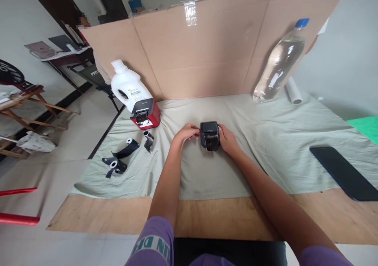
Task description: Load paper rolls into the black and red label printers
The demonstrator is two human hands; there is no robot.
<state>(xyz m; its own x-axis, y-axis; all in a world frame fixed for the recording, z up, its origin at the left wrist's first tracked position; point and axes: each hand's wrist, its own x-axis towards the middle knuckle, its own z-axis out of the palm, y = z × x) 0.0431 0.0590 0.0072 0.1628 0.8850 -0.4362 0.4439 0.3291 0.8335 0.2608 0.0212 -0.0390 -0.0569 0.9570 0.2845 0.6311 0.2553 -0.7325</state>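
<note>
A small black label printer (209,128), with a glossy black strip (212,143) hanging from its front, stands on the cloth between my hands. My right hand (227,139) grips its right side, thumb near the top edge. From the other side, my left hand (189,132) has its fingers bent in against the printer's left edge; some fingertips are hard to make out. Farther left is a similar red and black printer (149,114), also with a dark strip out of its front. Small rolls of black strip (117,166) lie partly unwound on the cloth, near another short roll (148,140).
A white detergent bottle (130,85) stands behind the red printer. At the back right are a large water bottle (280,67) and a white tube (293,91). A dark phone (344,171) lies at right. A cardboard panel (201,57) walls off the back.
</note>
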